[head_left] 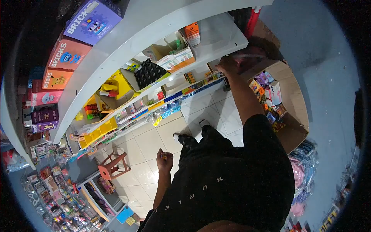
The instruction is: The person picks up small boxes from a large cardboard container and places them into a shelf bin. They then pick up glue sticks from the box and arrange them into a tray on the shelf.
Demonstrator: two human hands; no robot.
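Note:
My left hand is low over the tiled floor, its fingers curled round a small orange-and-yellow item, mostly hidden by the fingers. The index finger points outward. My right hand is stretched out to the right end of the lower shelf, at a small white compartment just under the upper shelf board. Its fingertips are dark and partly hidden, so what they touch is unclear. Small colourful packs stand in the compartment further left. Below my right forearm is an open cardboard box with colourful packets.
Curved white shelves carry brick toy boxes, a black egg-tray-like holder and yellow bins. A red stool stands on the floor at the left. Bagged goods lie below the cardboard box.

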